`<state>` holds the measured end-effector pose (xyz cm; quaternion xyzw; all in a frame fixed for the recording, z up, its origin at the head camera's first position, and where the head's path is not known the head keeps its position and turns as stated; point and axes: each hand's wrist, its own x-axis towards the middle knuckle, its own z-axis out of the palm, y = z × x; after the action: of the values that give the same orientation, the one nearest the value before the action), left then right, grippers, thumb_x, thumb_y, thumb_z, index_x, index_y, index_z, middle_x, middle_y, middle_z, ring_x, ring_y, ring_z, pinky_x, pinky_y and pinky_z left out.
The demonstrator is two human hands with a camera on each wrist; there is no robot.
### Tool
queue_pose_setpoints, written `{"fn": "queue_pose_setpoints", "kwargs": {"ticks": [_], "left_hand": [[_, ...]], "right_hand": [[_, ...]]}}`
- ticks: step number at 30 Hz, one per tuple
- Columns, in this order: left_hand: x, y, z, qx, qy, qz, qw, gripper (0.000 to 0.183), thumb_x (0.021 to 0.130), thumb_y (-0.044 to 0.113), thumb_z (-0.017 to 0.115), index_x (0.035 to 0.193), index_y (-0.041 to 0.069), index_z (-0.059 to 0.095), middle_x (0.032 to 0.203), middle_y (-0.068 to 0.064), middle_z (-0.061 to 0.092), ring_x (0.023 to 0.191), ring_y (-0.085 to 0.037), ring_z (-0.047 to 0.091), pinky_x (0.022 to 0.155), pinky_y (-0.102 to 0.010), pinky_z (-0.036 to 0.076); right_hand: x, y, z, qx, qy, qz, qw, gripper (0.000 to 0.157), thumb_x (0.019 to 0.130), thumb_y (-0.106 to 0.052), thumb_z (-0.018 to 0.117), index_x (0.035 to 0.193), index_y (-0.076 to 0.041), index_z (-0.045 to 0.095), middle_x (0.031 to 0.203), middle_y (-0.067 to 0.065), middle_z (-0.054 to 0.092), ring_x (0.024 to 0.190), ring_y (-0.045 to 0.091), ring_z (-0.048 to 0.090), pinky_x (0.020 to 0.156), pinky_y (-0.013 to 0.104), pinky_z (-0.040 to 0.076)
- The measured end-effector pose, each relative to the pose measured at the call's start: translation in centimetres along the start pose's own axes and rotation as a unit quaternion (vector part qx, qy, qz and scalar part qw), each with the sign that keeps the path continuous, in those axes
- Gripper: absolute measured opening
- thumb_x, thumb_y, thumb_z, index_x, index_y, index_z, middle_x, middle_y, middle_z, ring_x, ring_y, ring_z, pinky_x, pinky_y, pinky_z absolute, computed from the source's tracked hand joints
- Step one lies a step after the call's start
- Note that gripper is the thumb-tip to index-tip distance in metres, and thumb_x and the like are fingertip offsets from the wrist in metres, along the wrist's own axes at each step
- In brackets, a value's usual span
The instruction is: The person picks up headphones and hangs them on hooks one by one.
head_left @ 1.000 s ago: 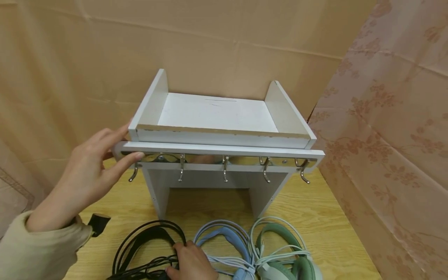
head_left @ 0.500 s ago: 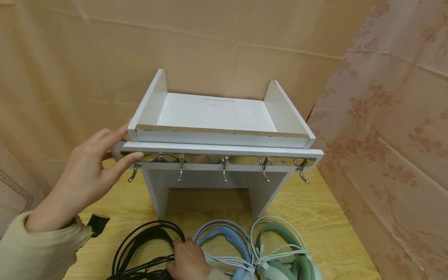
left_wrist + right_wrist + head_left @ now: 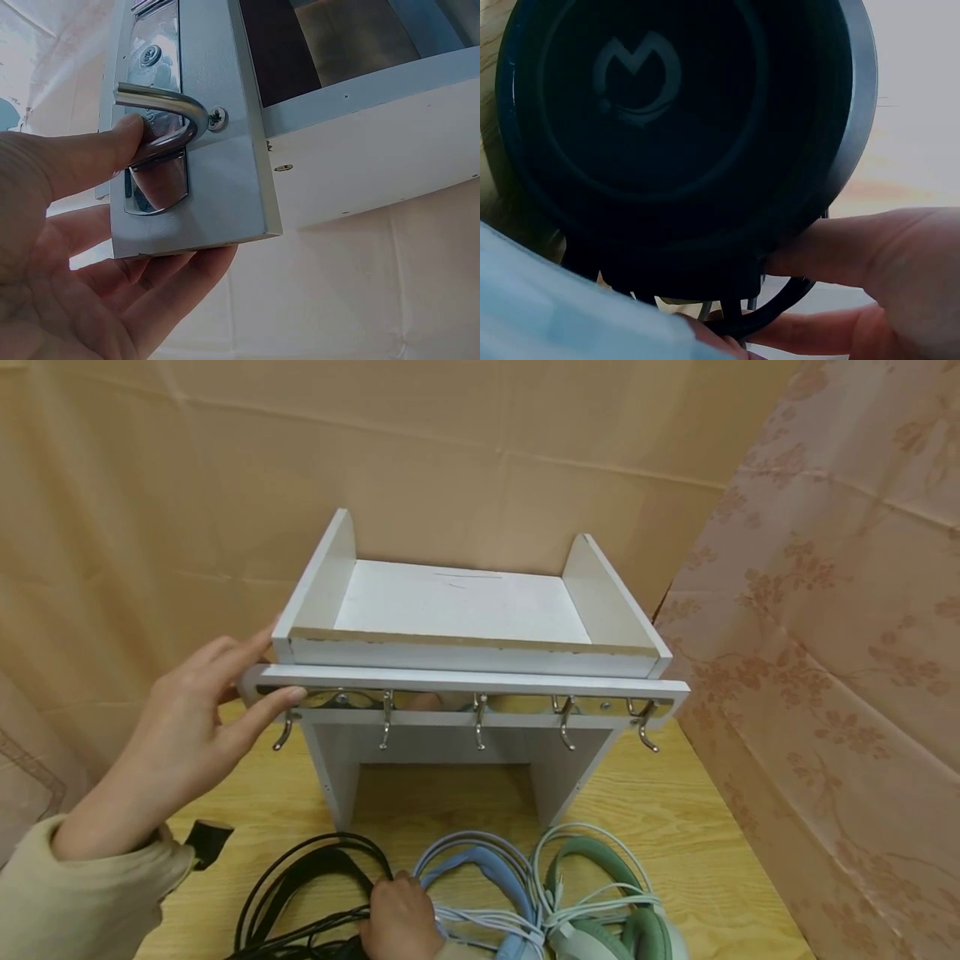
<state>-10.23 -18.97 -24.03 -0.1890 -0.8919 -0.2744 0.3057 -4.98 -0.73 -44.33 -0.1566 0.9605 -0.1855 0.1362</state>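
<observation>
My left hand (image 3: 183,714) grips the left end of a white hook rail (image 3: 480,680) on a small white shelf unit (image 3: 442,652). Its thumb presses the mirrored plate beside the leftmost hook (image 3: 196,120), while the other fingers reach behind the board. Lower down, my right hand (image 3: 401,917) holds black headphones (image 3: 321,860) by the right side, near the ear cup and bundled cable. In the right wrist view, a round black ear cup (image 3: 682,165) with a pale logo fills much of the picture, the thumb and fingers around its lower edge.
Blue headphones (image 3: 487,864) lie right of my right hand, then green headphones (image 3: 603,864) with a pale cable, all on the wooden table (image 3: 697,852). Several metal hooks (image 3: 482,722) jut from the rail. Beige cloth (image 3: 465,460) hangs behind, floral cloth (image 3: 847,635) at right.
My right hand has shifted slightly left and turned over the black headphones, keeping its hold. The left hand stays on the rail.
</observation>
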Motion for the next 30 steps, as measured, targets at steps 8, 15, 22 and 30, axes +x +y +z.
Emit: {"fn": "queue_pose_setpoints", "kwargs": {"ticks": [8,15,22,30], "left_hand": [[0.01,-0.05,0.17,0.0,-0.001,0.002,1.0,0.057,0.08,0.02,0.073,0.132,0.007,0.052,0.091,-0.007,0.06,0.072,-0.007,0.044,0.065,-0.011,0.033],[0.11,-0.04,0.19,0.004,-0.002,0.004,1.0,0.056,0.08,0.02,0.072,0.131,0.006,0.053,0.088,-0.006,0.059,0.071,-0.008,0.045,0.063,-0.012,0.033],[0.08,-0.1,0.12,0.003,-0.003,0.003,1.0,0.058,0.08,0.021,0.072,0.132,0.007,0.052,0.09,-0.008,0.06,0.072,-0.008,0.046,0.065,-0.011,0.033],[-0.01,-0.12,-0.19,0.01,-0.008,-0.003,0.9999,0.057,0.08,0.021,0.072,0.132,0.008,0.052,0.088,-0.005,0.058,0.073,-0.005,0.046,0.065,-0.012,0.034]], "right_hand": [[-0.03,-0.35,-0.09,-0.024,0.021,0.0,0.999,0.017,0.077,-0.021,0.07,0.066,-0.008,0.066,0.066,0.006,0.057,0.055,0.016,0.05,0.046,0.025,0.039],[-0.15,-0.64,0.02,-0.038,0.058,-0.008,0.998,0.016,0.074,-0.02,0.07,0.063,-0.009,0.065,0.062,0.003,0.056,0.057,0.014,0.05,0.048,0.022,0.038],[-0.36,-0.63,0.03,-0.017,0.035,-0.008,0.999,0.01,0.077,-0.017,0.07,0.079,-0.01,0.064,0.067,0.002,0.059,0.063,0.013,0.053,0.056,0.021,0.041],[-0.58,-0.9,-0.27,0.003,0.028,-0.009,1.0,0.008,0.077,-0.012,0.069,0.083,-0.011,0.064,0.07,0.002,0.059,0.065,0.012,0.053,0.058,0.02,0.042]]}}
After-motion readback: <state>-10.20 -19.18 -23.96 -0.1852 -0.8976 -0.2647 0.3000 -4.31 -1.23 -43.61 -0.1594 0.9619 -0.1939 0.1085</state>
